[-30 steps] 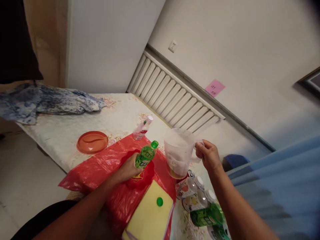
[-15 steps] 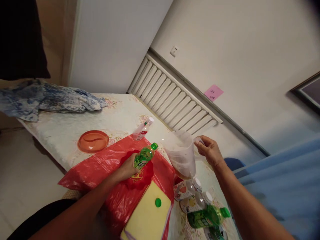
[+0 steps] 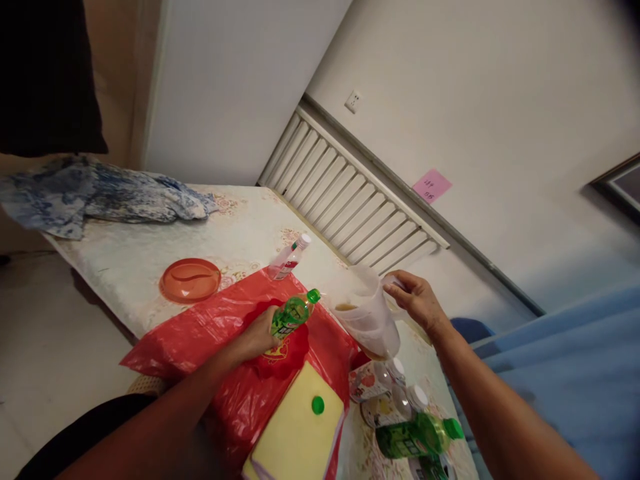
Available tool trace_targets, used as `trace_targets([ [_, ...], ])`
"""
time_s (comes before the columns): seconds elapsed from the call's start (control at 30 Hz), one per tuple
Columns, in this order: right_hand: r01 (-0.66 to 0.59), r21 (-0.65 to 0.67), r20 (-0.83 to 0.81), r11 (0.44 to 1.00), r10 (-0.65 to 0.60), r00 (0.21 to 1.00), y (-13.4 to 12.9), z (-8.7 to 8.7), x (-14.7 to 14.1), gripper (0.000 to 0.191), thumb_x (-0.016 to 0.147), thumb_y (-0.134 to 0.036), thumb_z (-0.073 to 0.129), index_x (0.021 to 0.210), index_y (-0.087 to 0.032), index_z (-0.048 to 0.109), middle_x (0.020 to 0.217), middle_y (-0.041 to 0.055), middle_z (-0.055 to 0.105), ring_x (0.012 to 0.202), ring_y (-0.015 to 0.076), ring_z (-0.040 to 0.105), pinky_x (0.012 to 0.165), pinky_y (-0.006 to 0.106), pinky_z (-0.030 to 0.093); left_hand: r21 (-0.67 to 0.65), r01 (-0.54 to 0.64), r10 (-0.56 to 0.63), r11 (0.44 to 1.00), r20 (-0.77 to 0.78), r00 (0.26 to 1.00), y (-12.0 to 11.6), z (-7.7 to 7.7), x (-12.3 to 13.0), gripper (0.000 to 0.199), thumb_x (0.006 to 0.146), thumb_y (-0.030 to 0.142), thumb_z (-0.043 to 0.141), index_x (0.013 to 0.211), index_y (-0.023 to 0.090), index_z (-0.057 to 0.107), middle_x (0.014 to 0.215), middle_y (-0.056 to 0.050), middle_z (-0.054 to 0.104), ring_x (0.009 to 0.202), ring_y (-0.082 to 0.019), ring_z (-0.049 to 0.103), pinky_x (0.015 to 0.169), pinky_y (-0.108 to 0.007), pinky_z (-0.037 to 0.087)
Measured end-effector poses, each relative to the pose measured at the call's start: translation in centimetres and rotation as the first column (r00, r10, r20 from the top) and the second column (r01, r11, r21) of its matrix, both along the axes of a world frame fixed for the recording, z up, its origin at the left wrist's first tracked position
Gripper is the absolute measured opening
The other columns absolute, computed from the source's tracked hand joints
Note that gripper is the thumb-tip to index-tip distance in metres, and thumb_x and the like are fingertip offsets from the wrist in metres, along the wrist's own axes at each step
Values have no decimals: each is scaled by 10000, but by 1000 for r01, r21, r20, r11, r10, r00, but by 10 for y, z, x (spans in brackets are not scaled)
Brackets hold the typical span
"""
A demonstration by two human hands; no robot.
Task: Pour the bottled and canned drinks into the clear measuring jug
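Note:
My left hand [image 3: 261, 331] is closed around a green plastic bottle [image 3: 291, 316] with its mouth uncapped, over a red plate [image 3: 300, 343] with a yellow print. My right hand [image 3: 415, 298] grips the handle of a translucent plastic pitcher [image 3: 377, 323]. The pitcher leans toward the bottle, and brownish liquid shows inside it near the spout. A loose green cap [image 3: 318, 405] rests on a yellow notebook [image 3: 299, 427]. Under the plate and notebook spreads a red plastic bag [image 3: 185, 343].
Several bottles, one a green-capped bottle [image 3: 419, 435], stand at the right. A clear bottle with a white cap [image 3: 290, 259] stands behind the bag. An orange lid [image 3: 190, 280] and a blue-white cloth [image 3: 135, 197] lie left. A radiator [image 3: 350, 193] lines the wall behind the flowered tablecloth [image 3: 250, 227].
The pitcher has tipped further toward the bottle, and its liquid has run toward the spout. My left hand holds the bottle in nearly the same place.

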State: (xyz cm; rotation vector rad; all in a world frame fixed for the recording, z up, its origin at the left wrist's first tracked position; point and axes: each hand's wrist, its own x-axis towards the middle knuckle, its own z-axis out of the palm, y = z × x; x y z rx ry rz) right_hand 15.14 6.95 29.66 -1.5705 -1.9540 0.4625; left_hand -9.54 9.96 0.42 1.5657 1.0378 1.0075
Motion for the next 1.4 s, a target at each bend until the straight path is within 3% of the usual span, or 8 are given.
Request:
trace_targets([
  [0.83,-96,18,246,995,88,965,13,14,-9,290,805,-457,650,842,-170,661,674,-2,552,622,140,471,587,261,376,-66,24,-25,998,-11,1000,-2,7,-1,602,566,-8,626,1128,183,525,1094,-51,680,1005,-213,657,732,-222,478],
  [1.4,-113,-2,267,994,109,957,13,20,-14,327,811,-493,650,844,-168,662,666,-5,558,617,140,482,570,256,383,-25,-6,6,1000,-14,1000,-4,11,-2,542,571,9,638,1076,185,545,1048,-38,678,969,-213,663,752,-243,493],
])
